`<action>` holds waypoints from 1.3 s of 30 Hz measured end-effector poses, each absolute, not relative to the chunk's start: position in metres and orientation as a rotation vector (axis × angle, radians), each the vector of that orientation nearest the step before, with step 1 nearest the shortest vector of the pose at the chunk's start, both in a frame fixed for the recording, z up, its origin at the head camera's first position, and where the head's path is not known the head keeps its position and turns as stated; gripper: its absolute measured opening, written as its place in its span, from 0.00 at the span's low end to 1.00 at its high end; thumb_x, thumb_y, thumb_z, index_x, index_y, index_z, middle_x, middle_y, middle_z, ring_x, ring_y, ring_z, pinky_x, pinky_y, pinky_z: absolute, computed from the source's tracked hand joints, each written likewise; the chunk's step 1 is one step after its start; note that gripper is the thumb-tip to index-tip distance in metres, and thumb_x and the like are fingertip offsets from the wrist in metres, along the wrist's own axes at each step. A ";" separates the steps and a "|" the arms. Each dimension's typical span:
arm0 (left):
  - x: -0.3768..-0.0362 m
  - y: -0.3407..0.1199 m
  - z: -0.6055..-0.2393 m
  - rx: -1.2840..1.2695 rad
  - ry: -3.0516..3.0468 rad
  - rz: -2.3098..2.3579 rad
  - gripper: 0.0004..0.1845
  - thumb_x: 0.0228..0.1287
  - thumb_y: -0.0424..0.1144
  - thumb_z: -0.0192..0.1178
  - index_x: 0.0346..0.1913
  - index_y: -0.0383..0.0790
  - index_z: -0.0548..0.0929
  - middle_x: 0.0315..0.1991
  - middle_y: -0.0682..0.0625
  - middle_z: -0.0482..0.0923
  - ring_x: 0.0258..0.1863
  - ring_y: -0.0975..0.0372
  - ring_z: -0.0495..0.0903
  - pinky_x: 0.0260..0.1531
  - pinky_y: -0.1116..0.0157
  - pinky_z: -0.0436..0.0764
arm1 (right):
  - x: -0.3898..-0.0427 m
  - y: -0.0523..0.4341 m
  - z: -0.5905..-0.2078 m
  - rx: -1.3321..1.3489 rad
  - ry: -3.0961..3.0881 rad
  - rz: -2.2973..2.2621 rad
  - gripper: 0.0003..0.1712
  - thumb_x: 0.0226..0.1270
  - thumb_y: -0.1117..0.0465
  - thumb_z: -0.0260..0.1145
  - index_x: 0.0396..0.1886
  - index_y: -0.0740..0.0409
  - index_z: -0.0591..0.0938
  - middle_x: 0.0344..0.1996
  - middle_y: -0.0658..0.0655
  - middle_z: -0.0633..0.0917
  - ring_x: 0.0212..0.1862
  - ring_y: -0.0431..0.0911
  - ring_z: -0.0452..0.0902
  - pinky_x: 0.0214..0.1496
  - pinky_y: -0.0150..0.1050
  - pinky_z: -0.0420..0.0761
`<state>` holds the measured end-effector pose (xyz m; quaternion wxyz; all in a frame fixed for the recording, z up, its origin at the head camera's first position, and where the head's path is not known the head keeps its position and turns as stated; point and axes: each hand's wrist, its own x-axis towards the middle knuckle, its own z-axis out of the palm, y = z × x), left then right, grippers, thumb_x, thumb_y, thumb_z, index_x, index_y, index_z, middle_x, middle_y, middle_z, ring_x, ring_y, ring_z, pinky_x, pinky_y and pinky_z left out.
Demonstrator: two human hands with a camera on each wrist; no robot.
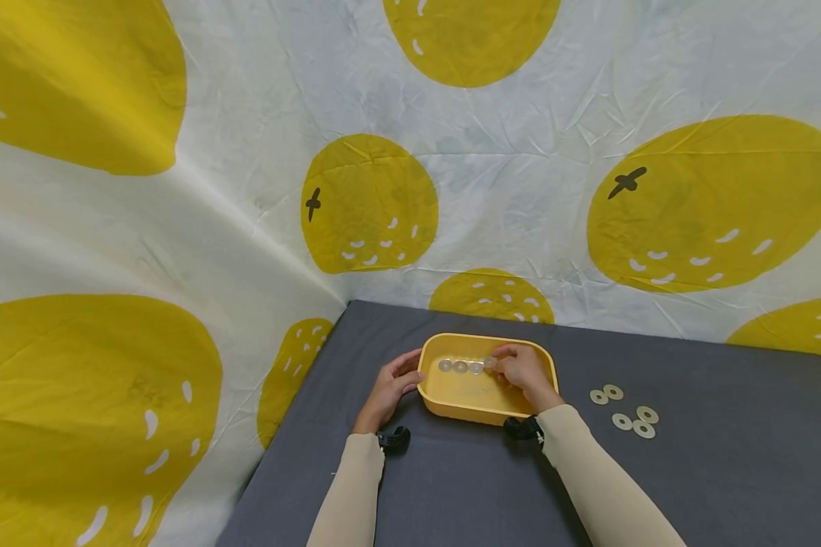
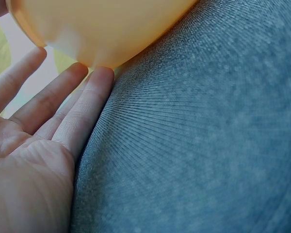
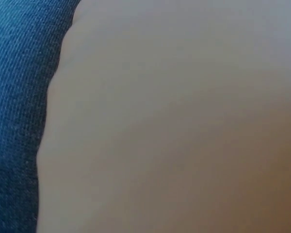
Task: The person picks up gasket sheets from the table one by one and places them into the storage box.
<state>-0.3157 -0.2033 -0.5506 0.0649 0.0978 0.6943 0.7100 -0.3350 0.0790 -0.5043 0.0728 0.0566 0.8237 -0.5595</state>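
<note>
A shallow yellow plastic tray (image 1: pixel 465 412) stands on the dark cloth. Inside it, flat metal washers (image 1: pixel 461 367) lie in a row near the far wall. My right hand (image 1: pixel 523 371) reaches over into the tray and pinches another washer (image 1: pixel 489 363) at the row's right end; the fingers partly cover it. At the tray's left end, my left hand (image 1: pixel 391 386) rests against the outside. In the left wrist view its fingers (image 2: pixel 87 104) look nearly straight, their tips touching the tray wall (image 2: pixel 111 29). The right wrist view holds mostly a blurred pale surface.
To the right of the tray, several loose washers (image 1: pixel 622 422) lie on the dark grey cloth (image 1: pixel 739 441) in two small groups. A white curtain (image 1: pixel 506 205) with yellow fruit prints hangs behind the table and along its left side.
</note>
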 end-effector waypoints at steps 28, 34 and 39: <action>-0.314 -0.203 -0.548 0.279 2.090 2.149 0.29 0.70 0.34 0.62 0.73 0.45 0.73 0.70 0.39 0.75 0.68 0.46 0.76 0.61 0.58 0.81 | -0.335 0.078 -0.502 0.252 2.568 -1.613 0.15 0.66 0.67 0.65 0.51 0.65 0.84 0.30 0.63 0.85 0.28 0.51 0.77 0.28 0.37 0.74; -0.314 -0.203 -0.548 0.271 2.087 2.148 0.29 0.70 0.33 0.61 0.73 0.45 0.73 0.69 0.38 0.75 0.67 0.45 0.76 0.60 0.59 0.82 | -0.334 0.083 -0.497 0.078 2.515 -1.941 0.15 0.77 0.62 0.61 0.55 0.67 0.82 0.42 0.66 0.86 0.39 0.61 0.81 0.39 0.42 0.83; -0.314 -0.202 -0.547 0.267 2.087 2.156 0.29 0.70 0.33 0.61 0.73 0.45 0.73 0.69 0.38 0.75 0.67 0.44 0.76 0.60 0.59 0.82 | -0.326 0.102 -0.482 0.027 2.427 -2.187 0.12 0.77 0.58 0.63 0.52 0.61 0.83 0.33 0.55 0.87 0.30 0.51 0.80 0.34 0.36 0.82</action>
